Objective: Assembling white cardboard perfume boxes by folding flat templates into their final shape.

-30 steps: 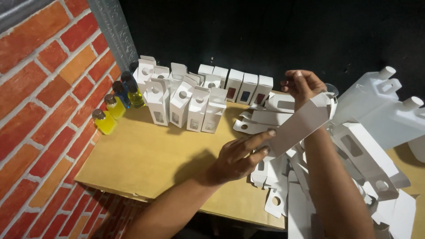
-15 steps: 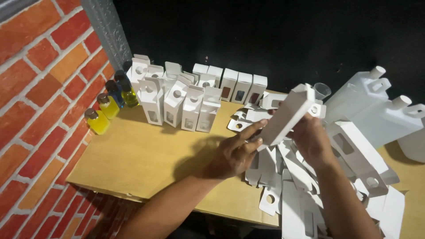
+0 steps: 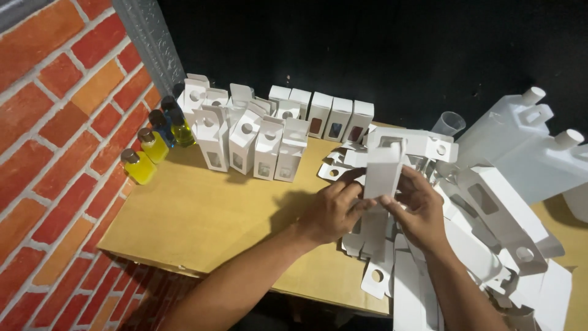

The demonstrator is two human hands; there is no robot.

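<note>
Both hands grip 1 white cardboard carton [image 3: 382, 171], held upright above the tan table [image 3: 196, 214]: left hand [image 3: 331, 211] pinches its lower left edge, right hand [image 3: 419, 208] clasps its right side. Beneath lies a heap of flat carton blanks [image 3: 490, 245]. Behind stand assembled window cartons [image 3: 257, 144]; 2 yellow liquid bottles [image 3: 146, 156] sit by the brick wall [image 3: 55, 122].

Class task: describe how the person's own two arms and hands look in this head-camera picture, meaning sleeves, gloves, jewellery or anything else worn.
Both forearms are bare as far as the frame shows, with no sleeves in view. The left hand and the right hand wear no gloves. No watch, bracelet or ring can be made out on either, though the light is dim. No markings show on them.
</note>
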